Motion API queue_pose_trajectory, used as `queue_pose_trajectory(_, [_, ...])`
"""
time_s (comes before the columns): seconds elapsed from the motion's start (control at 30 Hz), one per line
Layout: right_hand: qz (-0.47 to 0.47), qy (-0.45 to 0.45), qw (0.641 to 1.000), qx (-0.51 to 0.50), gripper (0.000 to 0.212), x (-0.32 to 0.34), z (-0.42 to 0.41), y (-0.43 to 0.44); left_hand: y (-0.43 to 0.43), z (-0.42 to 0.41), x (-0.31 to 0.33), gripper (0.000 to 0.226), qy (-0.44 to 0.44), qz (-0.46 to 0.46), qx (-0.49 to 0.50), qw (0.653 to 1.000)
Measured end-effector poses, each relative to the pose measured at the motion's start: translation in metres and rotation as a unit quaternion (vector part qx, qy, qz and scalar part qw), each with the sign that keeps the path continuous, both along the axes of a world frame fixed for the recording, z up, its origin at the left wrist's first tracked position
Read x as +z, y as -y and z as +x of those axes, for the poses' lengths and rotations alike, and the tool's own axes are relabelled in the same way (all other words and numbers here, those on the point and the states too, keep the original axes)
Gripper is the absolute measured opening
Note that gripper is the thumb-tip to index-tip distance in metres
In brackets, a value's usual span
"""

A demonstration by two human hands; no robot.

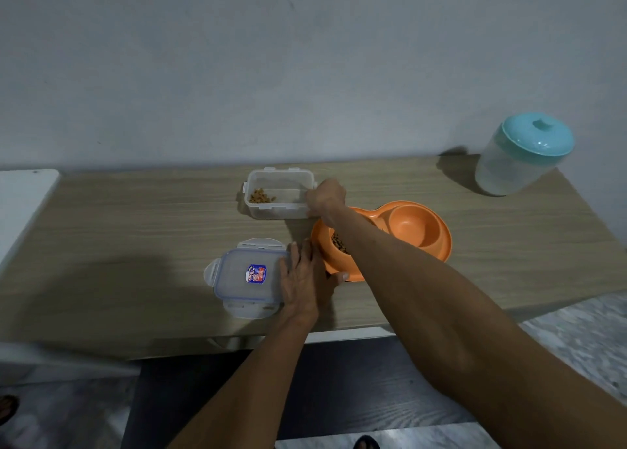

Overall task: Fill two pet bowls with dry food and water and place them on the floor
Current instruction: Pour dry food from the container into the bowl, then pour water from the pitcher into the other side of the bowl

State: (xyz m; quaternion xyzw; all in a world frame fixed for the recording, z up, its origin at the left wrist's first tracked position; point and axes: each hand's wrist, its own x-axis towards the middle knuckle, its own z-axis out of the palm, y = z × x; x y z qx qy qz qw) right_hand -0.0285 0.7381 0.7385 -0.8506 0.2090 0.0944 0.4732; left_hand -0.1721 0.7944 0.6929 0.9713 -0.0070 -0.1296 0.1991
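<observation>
Orange pet bowls (417, 231) stand touching each other on the wooden table (135, 218), right of centre, and the nearer left bowl holds dry food (339, 243), partly hidden by the right forearm. The right hand (327, 197) reaches over that bowl and grips the right end wall of the clear food container (271, 208), fingers curled at its rim; a few kibbles lie in the container's left part. The left hand (302, 275) lies flat with fingers straight, overlapping the right edge of the container lid (244, 275), thumb touching the near bowl's rim; a teal-lidded jug (522, 157) stands well apart at the far right.
</observation>
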Motion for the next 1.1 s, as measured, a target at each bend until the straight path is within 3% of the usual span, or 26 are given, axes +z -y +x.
queue_pose_trajectory(0.17, [-0.013, 0.004, 1.0, 0.01, 0.033, 0.012, -0.008, 0.02, 0.0, 0.0, -0.002, 0.092, 0.014, 0.021, -0.001, 1.0])
queue_pose_trajectory(0.3, [-0.022, 0.024, 0.999, -0.008, 0.021, 0.024, -0.021, 0.045, 0.001, 0.001, -0.003, 0.079, 0.046, 0.029, -0.002, 0.999])
queue_pose_trajectory(0.47, [-0.023, 0.061, 0.997, -0.05, 0.025, 0.04, -0.045, 0.091, 0.001, 0.001, 0.008, 0.066, 0.067, 0.032, -0.014, 0.997])
queue_pose_trajectory(0.7, [-0.013, 0.083, 0.985, -0.153, 0.021, 0.058, -0.087, 0.164, 0.017, -0.001, 0.031, 0.086, 0.082, 0.056, -0.038, 0.994])
queue_pose_trajectory(0.97, [0.015, 0.098, 0.971, -0.218, 0.016, 0.06, -0.104, 0.255, 0.073, -0.004, 0.046, 0.088, 0.097, 0.072, -0.089, 0.989])
queue_pose_trajectory(1.1, [0.016, 0.106, 0.965, -0.24, 0.025, 0.055, -0.089, 0.304, 0.104, 0.005, 0.044, 0.095, 0.079, 0.084, -0.065, 0.991])
